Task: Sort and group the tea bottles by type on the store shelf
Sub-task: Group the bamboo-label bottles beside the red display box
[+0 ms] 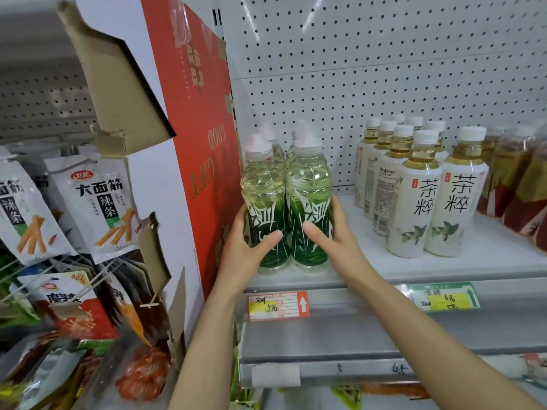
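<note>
Hands are both on the green-label tea bottles [285,199] at the left end of the white shelf [488,261]. Left hand [245,250] wraps the left front bottle, thumb laid across the label, fingers curled round the far side. Right hand [334,235] does the same on the right front bottle, thumb over the front, fingers round the outside. So each hand has a firm hold of one bottle, and the two bottles are touching each other. More of the same kind sit right behind them, pushed up against a red cardboard box [201,143]. Well apart to the right stands a bunch of white-label tea bottles [420,196], then some brown tea bottles [515,187] at the edge. Snack bags [97,208] hang on the left, price tags [278,306] on the shelf edge below.
</note>
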